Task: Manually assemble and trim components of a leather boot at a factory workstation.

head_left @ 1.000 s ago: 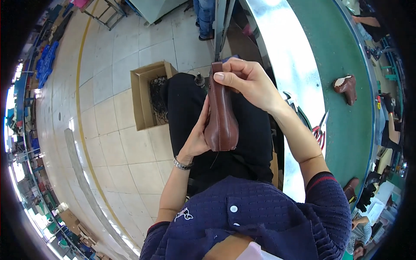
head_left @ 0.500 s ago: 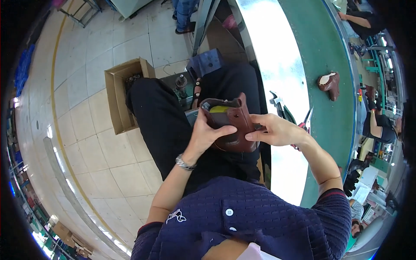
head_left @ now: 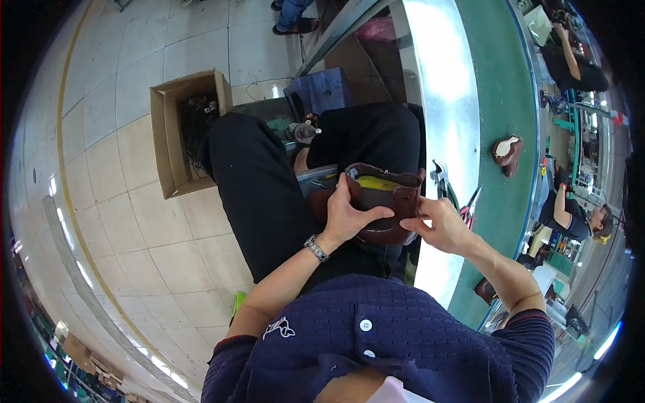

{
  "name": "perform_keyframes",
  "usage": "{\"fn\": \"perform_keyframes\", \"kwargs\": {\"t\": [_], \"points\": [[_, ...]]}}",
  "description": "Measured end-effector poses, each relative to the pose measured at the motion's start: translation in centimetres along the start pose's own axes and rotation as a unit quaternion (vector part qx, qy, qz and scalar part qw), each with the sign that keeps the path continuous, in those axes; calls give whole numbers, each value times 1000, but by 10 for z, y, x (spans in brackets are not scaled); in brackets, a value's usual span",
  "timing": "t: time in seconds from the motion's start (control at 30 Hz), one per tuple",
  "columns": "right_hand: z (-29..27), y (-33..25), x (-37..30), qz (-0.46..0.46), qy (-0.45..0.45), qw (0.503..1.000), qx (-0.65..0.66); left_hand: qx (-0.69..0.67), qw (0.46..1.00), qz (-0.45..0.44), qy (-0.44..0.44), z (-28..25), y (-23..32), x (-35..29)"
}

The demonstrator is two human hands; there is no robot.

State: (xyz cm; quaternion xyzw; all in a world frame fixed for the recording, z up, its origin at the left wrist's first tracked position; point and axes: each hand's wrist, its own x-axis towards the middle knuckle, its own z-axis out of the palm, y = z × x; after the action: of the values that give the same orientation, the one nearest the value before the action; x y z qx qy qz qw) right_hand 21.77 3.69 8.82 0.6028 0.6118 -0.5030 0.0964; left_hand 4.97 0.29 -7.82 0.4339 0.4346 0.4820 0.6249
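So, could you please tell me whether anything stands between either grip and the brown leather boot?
Nothing visible does: the left grip and right grip both touch the brown leather boot directly.

Ceiling tubes (head_left: 607,340): glowing white at four o'clock
Metal strip (head_left: 449,74): glaring nearly to white between one and two o'clock
Floor tiles (head_left: 168,221): brightly lit, glossy with reflections toward eight o'clock
Cardboard box (head_left: 164,138): shadowed inside at ten o'clock
Brown boot (head_left: 405,196), left hand (head_left: 346,218) and right hand (head_left: 442,226): evenly lit, fairly sharp
Yellow line (head_left: 60,127): bowed by fisheye distortion between nine and ten o'clock
Background worker (head_left: 563,218): small and soft at three o'clock
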Motion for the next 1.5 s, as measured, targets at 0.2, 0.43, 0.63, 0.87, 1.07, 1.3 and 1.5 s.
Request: {"fn": "perform_keyframes", "kwargs": {"t": [0.2,0.43,0.63,0.87,1.07,1.3,1.5], "points": [[-6,-19,10,37,47,998,-27,-25,999,-5,22,-1,2,15],[-3,-42,15,-1,27,984,-175,-75,997,-13,16,-22,1,13],[10,-32,3,-85,39,989,-112,-99,995,21,-22,-34,21,0],[21,-36,1,-147,53,988,-1,173,958,217,-72,-38,75,-49],[38,-64,0,-313,203,925,-74,243,950,176,-88,-26,76,-63],[29,-36,9,-240,99,957,128,258,944,202,-38,-35,83,-73],[2,-31,41,-328,-110,938,-1,244,934,260,-23,-48,76,-83]]}}
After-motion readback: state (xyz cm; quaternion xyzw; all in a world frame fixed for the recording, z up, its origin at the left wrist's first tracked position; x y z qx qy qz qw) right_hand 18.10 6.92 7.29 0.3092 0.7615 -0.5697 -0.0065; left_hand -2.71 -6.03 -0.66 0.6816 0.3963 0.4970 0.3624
